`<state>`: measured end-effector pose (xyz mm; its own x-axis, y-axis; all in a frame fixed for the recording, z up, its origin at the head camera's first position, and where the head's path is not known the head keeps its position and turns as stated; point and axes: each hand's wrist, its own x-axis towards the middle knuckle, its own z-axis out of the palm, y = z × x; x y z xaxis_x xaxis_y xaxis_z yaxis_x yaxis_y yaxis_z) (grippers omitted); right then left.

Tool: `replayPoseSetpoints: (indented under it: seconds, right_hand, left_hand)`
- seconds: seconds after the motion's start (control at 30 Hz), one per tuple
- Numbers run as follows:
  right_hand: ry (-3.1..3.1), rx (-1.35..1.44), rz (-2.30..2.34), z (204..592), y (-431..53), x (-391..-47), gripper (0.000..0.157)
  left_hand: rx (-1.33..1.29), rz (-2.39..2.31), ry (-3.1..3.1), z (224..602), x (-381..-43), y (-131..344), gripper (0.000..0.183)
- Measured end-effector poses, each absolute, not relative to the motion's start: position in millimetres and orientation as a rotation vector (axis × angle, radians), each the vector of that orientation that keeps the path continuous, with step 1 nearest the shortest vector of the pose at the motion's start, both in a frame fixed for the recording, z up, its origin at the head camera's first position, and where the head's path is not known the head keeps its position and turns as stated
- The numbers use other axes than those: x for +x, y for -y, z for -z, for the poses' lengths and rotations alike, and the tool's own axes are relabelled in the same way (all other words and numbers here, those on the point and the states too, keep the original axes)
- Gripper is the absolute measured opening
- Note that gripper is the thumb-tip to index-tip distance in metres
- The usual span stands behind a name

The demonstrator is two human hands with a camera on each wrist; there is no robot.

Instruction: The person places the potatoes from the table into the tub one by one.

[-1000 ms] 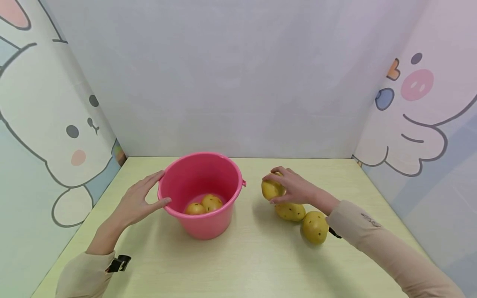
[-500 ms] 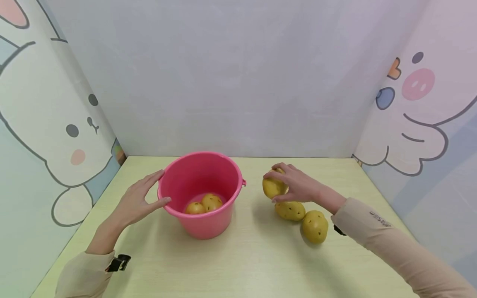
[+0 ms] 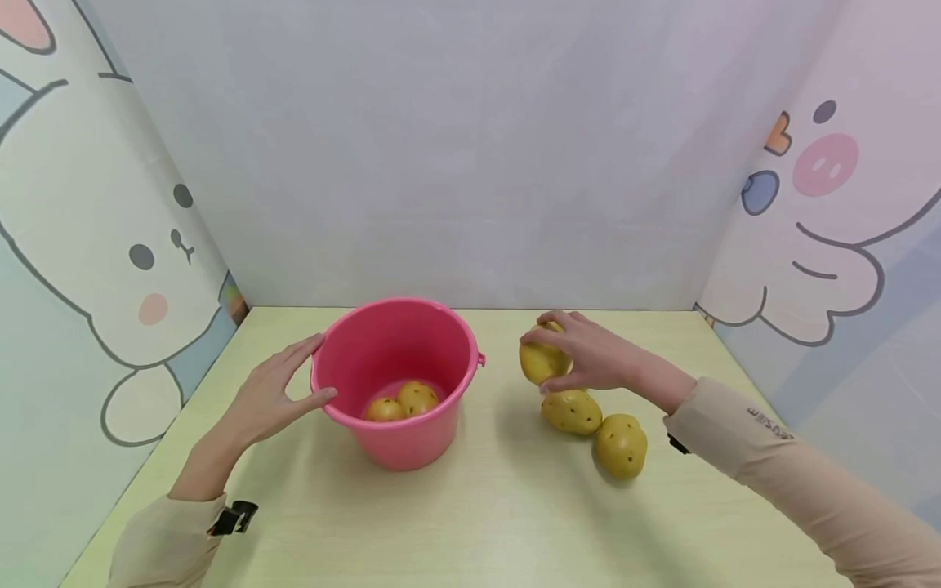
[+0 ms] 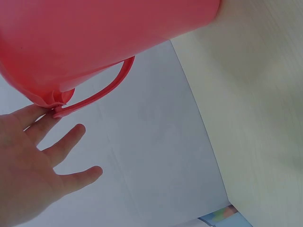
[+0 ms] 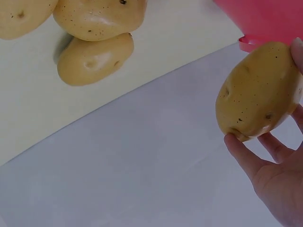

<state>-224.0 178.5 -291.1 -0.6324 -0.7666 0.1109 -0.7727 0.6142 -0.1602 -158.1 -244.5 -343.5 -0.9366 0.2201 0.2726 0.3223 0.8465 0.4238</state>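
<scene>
My right hand (image 3: pixel 594 356) grips a yellow potato (image 3: pixel 541 359) between thumb and fingertips, raised above the table; the right wrist view shows this potato (image 5: pixel 258 92) whole, with dark specks. Two potatoes, one (image 3: pixel 572 412) just below the hand and another (image 3: pixel 621 447) nearer the front, lie on the table. A third table potato (image 5: pixel 94 59) appears in the right wrist view, hidden in the head view. The pink bucket (image 3: pixel 408 445) stands upright at left with two potatoes (image 3: pixel 417 398) visible inside. My left hand (image 3: pixel 268 400) touches its left rim with fairly straight, spread fingers.
A pale yellow tabletop (image 3: pixel 485 523) carries everything. Behind it rises a plain whitish wall (image 3: pixel 470 163), with cartoon-printed panels on both sides. The bucket's thin handle (image 4: pixel 102 92) hangs on its far side in the left wrist view.
My right hand has lifted the potato slightly, moving up and a little to the right. The left hand and bucket have stayed put.
</scene>
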Motion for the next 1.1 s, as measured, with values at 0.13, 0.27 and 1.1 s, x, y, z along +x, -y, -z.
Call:
replayPoseSetpoints:
  seconds: [0.13, 0.27, 1.1]
  right_hand:
    - [2.804, 1.328, -0.29, 284, -177, -222, 0.059]
    - [2.814, 1.333, -0.268, 277, -175, -220, 0.06]
    - [2.705, 1.438, -0.204, 237, -152, -213, 0.061]
  left_hand:
    - [-0.426, 0.698, 2.803, 344, -159, 245, 0.078]
    - [-0.429, 0.697, 2.8, 344, -158, 245, 0.078]
    - [-0.402, 0.707, 2.801, 345, -159, 244, 0.079]
